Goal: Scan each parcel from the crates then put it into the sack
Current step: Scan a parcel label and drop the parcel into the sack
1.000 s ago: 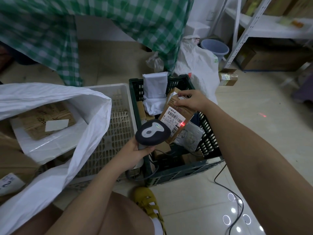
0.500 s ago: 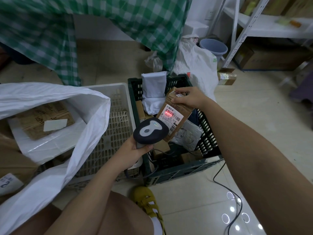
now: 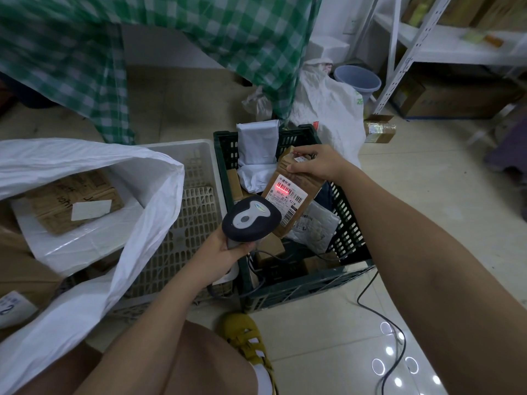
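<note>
My right hand [image 3: 316,163] grips the top of a brown cardboard parcel [image 3: 296,192], held tilted over the dark green crate [image 3: 310,283]. Its white barcode label faces me, and a red scan light glows on the label's upper left. My left hand [image 3: 228,252] holds a black and grey barcode scanner [image 3: 251,219] just below the parcel, aimed at the label. The green crate holds more parcels, among them a white bag parcel [image 3: 258,143]. To the left, a white slatted crate [image 3: 188,218] stands beside the open white sack [image 3: 128,223], which has a cardboard parcel [image 3: 74,203] inside.
A green checked cloth [image 3: 142,38] hangs behind the crates. Another white sack [image 3: 328,106], a blue bucket [image 3: 358,81], a small taped box [image 3: 379,129] and a white metal shelf [image 3: 413,44] stand at the back right. A black cable [image 3: 379,315] trails over the tiled floor by my yellow shoe [image 3: 248,337].
The red scan light has moved from the label's lower right edge up to its upper left barcode. Parcel and scanner have shifted slightly; both hands keep their grip.
</note>
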A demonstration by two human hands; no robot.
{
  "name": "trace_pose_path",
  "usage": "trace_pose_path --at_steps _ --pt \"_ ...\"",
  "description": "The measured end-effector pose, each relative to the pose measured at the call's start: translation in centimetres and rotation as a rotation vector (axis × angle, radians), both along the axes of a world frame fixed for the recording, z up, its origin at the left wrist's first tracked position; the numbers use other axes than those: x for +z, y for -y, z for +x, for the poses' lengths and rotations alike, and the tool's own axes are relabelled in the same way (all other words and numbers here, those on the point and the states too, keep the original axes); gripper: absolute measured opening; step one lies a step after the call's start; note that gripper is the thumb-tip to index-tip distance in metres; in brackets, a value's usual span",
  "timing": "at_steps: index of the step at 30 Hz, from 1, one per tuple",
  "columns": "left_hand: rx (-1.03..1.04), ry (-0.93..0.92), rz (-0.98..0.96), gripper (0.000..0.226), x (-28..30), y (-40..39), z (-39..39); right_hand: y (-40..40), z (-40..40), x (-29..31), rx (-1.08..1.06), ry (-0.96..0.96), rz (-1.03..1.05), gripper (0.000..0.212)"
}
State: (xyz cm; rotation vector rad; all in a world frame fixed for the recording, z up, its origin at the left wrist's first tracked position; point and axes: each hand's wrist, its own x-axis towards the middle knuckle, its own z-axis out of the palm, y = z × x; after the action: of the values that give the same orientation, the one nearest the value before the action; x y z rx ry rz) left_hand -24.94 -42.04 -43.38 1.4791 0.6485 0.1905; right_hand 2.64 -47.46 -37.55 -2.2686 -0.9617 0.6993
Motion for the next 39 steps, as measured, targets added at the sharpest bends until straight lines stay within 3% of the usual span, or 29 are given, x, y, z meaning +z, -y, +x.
trace_pose_path --at_steps 22,32,36,39 --pt "0.077 0.009 0.018 0.044 0.3 0.1 -0.9 0.7 -1.4 1.7 0.004 0.055 0.057 0.062" --pt "0.291 0.24 0.11 0.047 8.3 2.4 -5.1 3.5 -8.0 8.6 -0.156 0.02 0.541 0.063" --pt "0.428 0.345 0.177 0.04 12.2 2.6 -8.8 3.6 -12.6 11.7 -0.165 -0.101 0.714 0.06" --pt "0.548 0.39 0.206 0.036 14.2 2.1 -12.4 3.0 -16.0 13.0 -0.103 -0.193 0.727 0.06"
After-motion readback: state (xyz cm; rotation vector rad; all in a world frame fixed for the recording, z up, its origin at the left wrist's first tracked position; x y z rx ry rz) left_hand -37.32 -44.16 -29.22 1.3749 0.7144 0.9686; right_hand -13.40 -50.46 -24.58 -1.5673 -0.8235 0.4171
